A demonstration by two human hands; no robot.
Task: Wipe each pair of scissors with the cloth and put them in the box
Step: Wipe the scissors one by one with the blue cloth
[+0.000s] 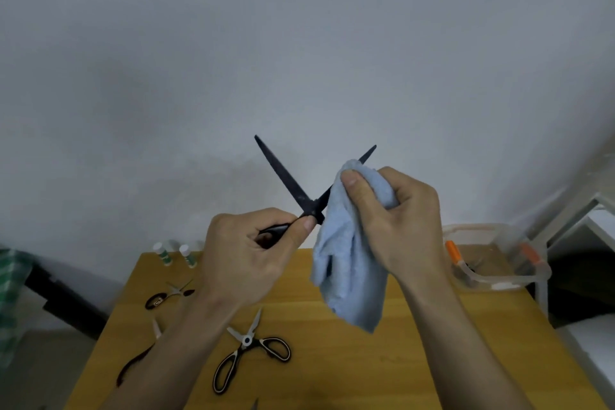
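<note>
My left hand grips the handles of black scissors, held up in the air with both blades spread wide. My right hand holds a light blue cloth pinched around the right blade, whose tip pokes out above the cloth. A clear plastic box with orange clips stands at the table's far right corner; something dark lies inside it. On the table lie kitchen shears with black-and-white handles, a small pair and another pair partly hidden by my left forearm.
The wooden table stands against a white wall. Two small white bottles with green labels stand at its far left edge. A blade tip shows at the bottom edge. White furniture stands to the right.
</note>
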